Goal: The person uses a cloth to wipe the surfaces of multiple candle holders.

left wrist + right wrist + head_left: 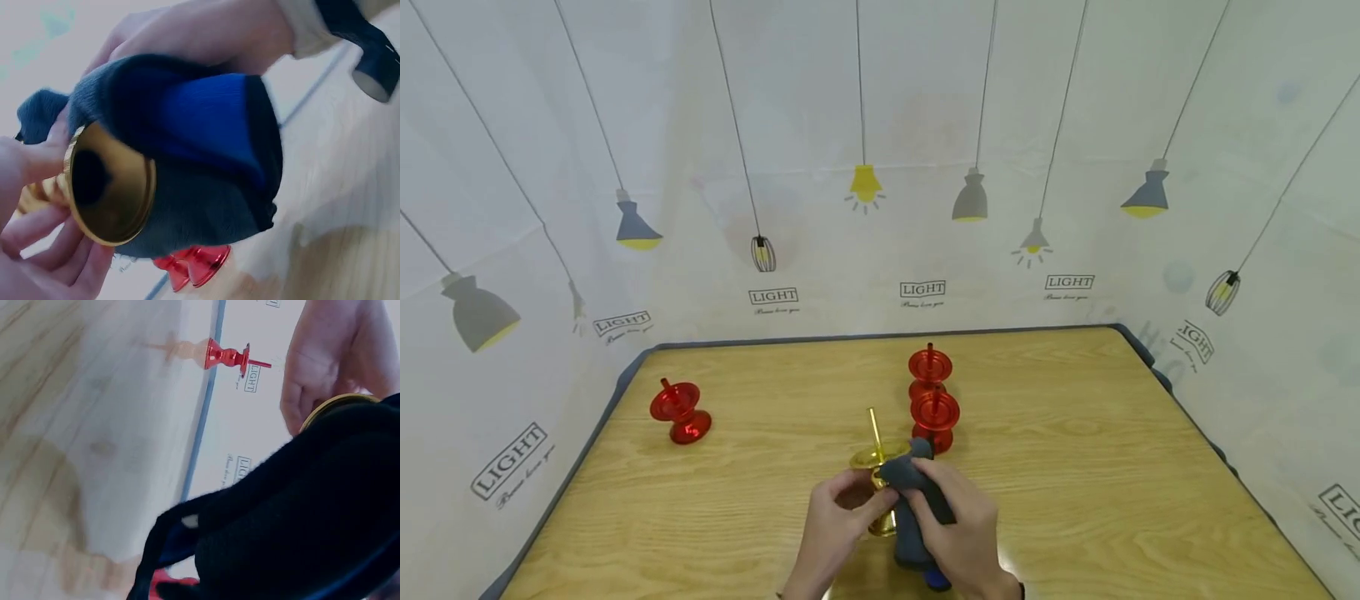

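A shiny gold candle holder [883,523], with a tall thin spike above its dish, is gripped by the left hand [835,521] around the middle of its stem. The right hand [962,527] pinches a dark grey-blue cloth [912,537] and presses it to the holder's right side, just under the dish. Seen from the left wrist, the hollow round base [122,194] faces the camera, and the cloth [194,206] with its bright blue inner side lies along it. In the right wrist view the cloth [300,506] hides most of the holder except a gold rim.
Two red candle holders, a rear one [930,367] and a front one [935,411], stand close together just beyond the cloth. A third red candle holder [688,427] stands at the left of the wooden table [1090,467]. A lamp-printed white sheet [820,108] surrounds the table.
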`<state>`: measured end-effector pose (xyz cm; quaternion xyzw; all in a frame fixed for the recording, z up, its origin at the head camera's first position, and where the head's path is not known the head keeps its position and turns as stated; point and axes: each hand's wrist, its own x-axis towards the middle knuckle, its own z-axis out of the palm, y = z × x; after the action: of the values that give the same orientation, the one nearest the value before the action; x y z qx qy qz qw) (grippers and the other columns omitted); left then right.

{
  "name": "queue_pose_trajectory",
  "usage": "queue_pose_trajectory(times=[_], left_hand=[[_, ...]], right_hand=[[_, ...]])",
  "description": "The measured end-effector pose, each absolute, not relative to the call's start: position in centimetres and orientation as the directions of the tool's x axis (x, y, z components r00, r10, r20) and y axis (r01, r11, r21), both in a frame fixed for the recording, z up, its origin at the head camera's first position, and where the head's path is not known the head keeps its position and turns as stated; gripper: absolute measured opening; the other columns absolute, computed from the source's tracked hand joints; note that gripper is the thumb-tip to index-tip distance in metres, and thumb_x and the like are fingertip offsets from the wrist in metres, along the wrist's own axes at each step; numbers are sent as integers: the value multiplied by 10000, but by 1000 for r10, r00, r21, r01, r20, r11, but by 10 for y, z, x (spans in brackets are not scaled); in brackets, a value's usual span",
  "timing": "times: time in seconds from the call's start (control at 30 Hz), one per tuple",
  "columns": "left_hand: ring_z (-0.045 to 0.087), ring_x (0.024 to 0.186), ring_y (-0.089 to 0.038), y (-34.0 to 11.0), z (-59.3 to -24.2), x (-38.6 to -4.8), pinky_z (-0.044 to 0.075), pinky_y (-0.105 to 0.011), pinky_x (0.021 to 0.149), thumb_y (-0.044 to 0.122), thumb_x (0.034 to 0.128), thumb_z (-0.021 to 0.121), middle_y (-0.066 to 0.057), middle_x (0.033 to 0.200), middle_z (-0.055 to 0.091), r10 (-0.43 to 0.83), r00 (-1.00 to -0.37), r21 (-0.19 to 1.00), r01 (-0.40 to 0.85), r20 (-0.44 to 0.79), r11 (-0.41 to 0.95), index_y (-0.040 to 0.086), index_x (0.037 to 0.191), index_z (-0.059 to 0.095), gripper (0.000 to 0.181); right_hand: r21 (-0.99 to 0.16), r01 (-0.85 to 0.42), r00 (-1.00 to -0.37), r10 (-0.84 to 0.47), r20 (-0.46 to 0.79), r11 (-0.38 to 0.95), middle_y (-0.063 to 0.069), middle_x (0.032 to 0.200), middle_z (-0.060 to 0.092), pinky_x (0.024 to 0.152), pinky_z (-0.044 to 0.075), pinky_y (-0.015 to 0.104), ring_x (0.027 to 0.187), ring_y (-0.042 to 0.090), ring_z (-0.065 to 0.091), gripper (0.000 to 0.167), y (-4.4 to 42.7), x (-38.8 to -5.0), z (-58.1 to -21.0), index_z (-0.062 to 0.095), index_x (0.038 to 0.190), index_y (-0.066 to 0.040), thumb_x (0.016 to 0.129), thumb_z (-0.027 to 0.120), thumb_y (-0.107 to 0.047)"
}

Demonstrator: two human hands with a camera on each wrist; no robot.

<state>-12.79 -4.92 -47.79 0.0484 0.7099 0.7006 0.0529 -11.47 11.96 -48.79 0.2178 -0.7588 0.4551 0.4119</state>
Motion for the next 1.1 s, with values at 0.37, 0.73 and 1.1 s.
queue_pose_trajectory(times=[0.37,0.73,1.1], left_hand=[[714,920,-86,-67,-486,-128,558,-240,843,115,898,779,-155,1039,757,248,-966,997,64,73,-46,-117,1129,698,338],[710,978,-75,-67,-489,-152,549,-231,893,71,894,768,-215,1122,737,209,-972,994,111,106,12,-57,1155,706,298],[729,1063,-233,-61,-516,-232,585,-336,900,154,781,890,-83,1124,765,-92,-985,968,126,149,217,122,1144,753,389]], right_hand=[[-682,-662,-715,12,699,310,133,1052,760,701,587,186,954,105,733,401,124,-110,-483,714,1164,-58,796,810,69],[-816,-450,-845,122,520,363,71,983,774,670,596,222,839,63,722,247,147,-114,-485,739,1103,-72,872,764,10],[-835,-436,-883,20,469,336,31,991,770,669,613,282,866,23,712,244,171,-95,-475,738,1091,-117,883,753,10]])
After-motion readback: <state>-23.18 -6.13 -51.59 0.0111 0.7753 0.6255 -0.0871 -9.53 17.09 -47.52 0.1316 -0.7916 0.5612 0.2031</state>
